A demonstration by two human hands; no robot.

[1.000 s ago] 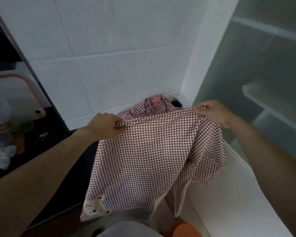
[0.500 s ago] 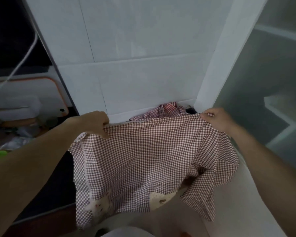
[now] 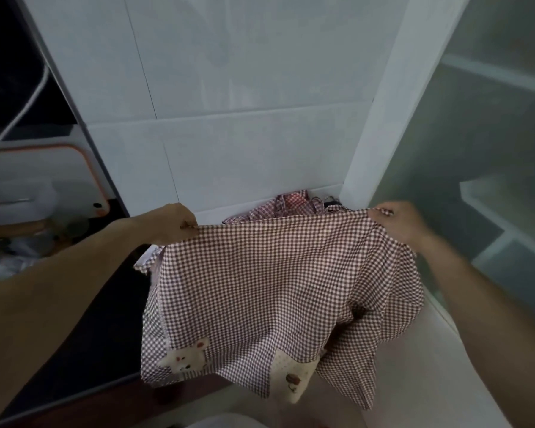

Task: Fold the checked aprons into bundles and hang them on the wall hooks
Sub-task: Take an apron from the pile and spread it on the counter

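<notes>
A brown-and-white checked apron [image 3: 269, 288] hangs spread out in front of me, its top edge stretched level between my hands. My left hand [image 3: 173, 223] pinches the left end of that edge. My right hand [image 3: 399, 222] pinches the right end. Two pale pockets with animal patches show near the apron's lower hem. A second checked apron [image 3: 288, 203] lies crumpled behind it, at the foot of the white tiled wall [image 3: 244, 143]. No wall hooks are in view.
A frosted glass door [image 3: 476, 180] with a white frame stands on the right. A white surface [image 3: 430, 381] runs below it. On the left are a dark counter [image 3: 84, 335], a white board with orange rim [image 3: 74, 180] and a white cable [image 3: 22, 109].
My left hand slid left along the top edge, so the apron is spread much wider and both pockets show. The view tilted up and nearer to the wall.
</notes>
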